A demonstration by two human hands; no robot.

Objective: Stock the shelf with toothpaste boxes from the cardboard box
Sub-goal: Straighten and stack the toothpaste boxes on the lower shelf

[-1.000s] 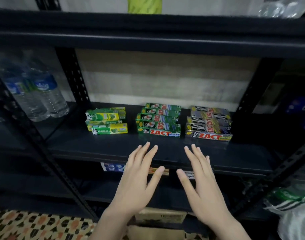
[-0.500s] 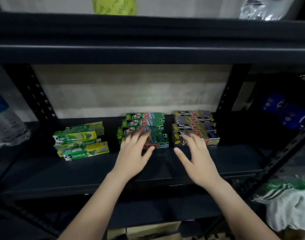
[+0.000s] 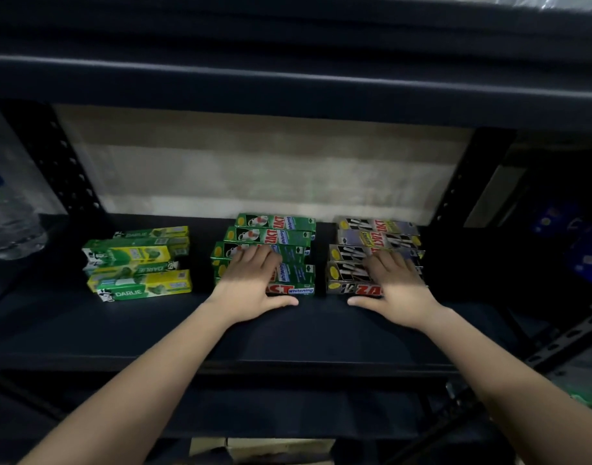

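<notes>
While both bare forearms reach in over the front edge, the dark metal shelf board [image 3: 321, 330] carries three groups of toothpaste boxes side by side. Left hand [image 3: 251, 283] lies palm-down on the stack of green ZACT Whitening cardboard boxes [image 3: 274, 236] in the middle, fingers fairly straight across the box tops, thumb stretched right along the shelf board just in front of the stack's front face; no curl round any box, so it's resting or pressing, not gripping. Right hand [image 3: 397, 286] does the same on the stack of grey-and-black ZACT cardboard boxes [image 3: 378, 229] at right, fingers flat over the near rows, thumb pointing left on the board in front of it. Thumb tips are apart, with bare shelf between them. Both stacks run several rows deep toward the pale back wall [image 3: 254, 176], and a narrow gap separates them. Left of them, well apart from the hands, sits the looser pile of green-and-yellow DARLIE cardboard boxes [image 3: 140, 266], some skewed. Clear plastic water bottle [image 3: 9, 209] stands at far left beyond the perforated black upright [image 3: 66, 169]. Brown cardboard box [image 3: 271, 449] shows only as a top edge at the bottom of the view, below the shelf; contents not visible.
</notes>
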